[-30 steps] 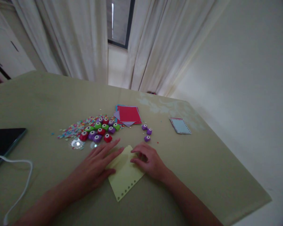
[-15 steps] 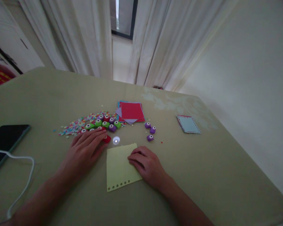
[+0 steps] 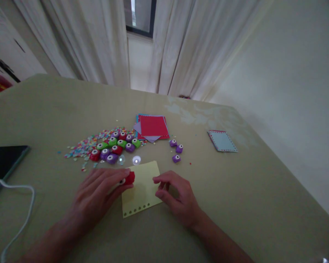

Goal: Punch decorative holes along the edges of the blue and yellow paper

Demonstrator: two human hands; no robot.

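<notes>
My left hand (image 3: 98, 191) grips a small red craft punch (image 3: 129, 178) between thumb and fingers, over the left side of a yellow paper sheet (image 3: 144, 186). A row of small punched shapes runs along the sheet's near edge. At the sheet's right edge, my right hand (image 3: 178, 197) has thumb and fingers apart with nothing between them. Beyond my left hand, several red, green and purple punches (image 3: 120, 143) sit in a cluster. Two small clear round pieces lie close by, one a clear disc (image 3: 136, 160) just past the sheet.
Colourful paper bits (image 3: 84, 146) spread behind the punch cluster. A stack of coloured paper squares (image 3: 154, 126) lies farther back, with three purple punches (image 3: 176, 158) right of it. A light-blue edged square (image 3: 223, 141) lies at right, a phone (image 3: 5, 160) and white cable (image 3: 30, 204) at left.
My left hand has drawn back from the cluster toward the yellow sheet with the red punch in it. My right hand has let go of the sheet, its fingers now parted.
</notes>
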